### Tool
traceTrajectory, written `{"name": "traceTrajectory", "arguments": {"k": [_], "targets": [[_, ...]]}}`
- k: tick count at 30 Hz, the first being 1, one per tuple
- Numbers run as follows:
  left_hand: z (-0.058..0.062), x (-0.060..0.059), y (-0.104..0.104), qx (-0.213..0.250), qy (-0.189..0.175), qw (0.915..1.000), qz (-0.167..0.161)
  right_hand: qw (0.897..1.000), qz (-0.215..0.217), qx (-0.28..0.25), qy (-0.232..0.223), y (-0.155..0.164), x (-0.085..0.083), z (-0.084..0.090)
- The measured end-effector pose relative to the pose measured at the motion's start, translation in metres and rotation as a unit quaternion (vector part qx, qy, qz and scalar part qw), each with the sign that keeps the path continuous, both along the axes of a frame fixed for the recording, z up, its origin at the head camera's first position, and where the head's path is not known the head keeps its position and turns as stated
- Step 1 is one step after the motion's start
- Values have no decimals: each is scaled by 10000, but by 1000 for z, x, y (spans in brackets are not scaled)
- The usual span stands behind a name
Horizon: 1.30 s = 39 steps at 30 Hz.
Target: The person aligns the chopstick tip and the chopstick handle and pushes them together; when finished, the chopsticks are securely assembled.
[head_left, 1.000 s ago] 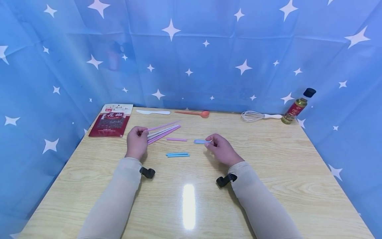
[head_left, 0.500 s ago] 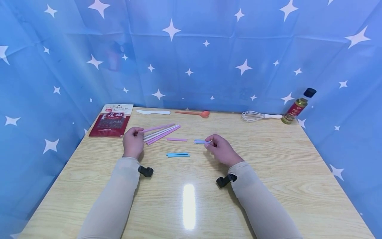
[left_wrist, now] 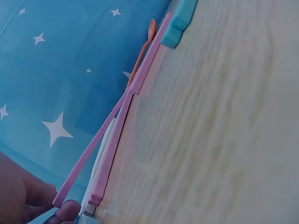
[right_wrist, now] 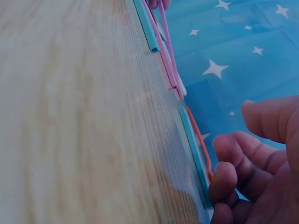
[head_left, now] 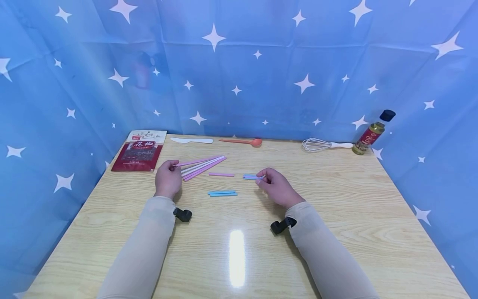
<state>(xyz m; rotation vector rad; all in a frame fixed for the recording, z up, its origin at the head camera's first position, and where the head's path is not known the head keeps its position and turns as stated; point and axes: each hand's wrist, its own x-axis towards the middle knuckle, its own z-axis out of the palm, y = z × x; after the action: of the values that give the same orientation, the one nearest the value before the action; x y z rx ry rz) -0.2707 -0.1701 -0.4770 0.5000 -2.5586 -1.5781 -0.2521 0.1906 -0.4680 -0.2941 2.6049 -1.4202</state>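
Head view: left hand (head_left: 168,179) pinches end of long pink strip (head_left: 194,160), left of desk (head_left: 336,199) centre, above bundle of pink and white strips (head_left: 203,166) lying on desk. Right hand (head_left: 277,187) pinches short blue strips (head_left: 251,177) near desk centre. Short pink strip (head_left: 221,174) and blue pair (head_left: 223,193) lie between hands. Spice packet (head_left: 139,151) at far left corner.

Left wrist view: fingertips (left_wrist: 65,212) grip pink strip end, strip raised off bundle.

Right wrist view: curled fingers (right_wrist: 233,163) hold blue strip at desk surface.
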Motion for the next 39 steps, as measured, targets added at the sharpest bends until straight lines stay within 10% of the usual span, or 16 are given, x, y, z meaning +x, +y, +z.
{"name": "traceTrajectory", "arguments": {"k": [23,32,39], "targets": [[7,3,10,-872,-36,9916,-954,9973,-88,593,-421,2,2,5],[14,16,35,-995,321,9425,-3173,9911,-51,1247,-459,2,2,6],[16,23,44,-1245,-34,9174,-3780,9887,40,1454,-368,2,2,4]]}}
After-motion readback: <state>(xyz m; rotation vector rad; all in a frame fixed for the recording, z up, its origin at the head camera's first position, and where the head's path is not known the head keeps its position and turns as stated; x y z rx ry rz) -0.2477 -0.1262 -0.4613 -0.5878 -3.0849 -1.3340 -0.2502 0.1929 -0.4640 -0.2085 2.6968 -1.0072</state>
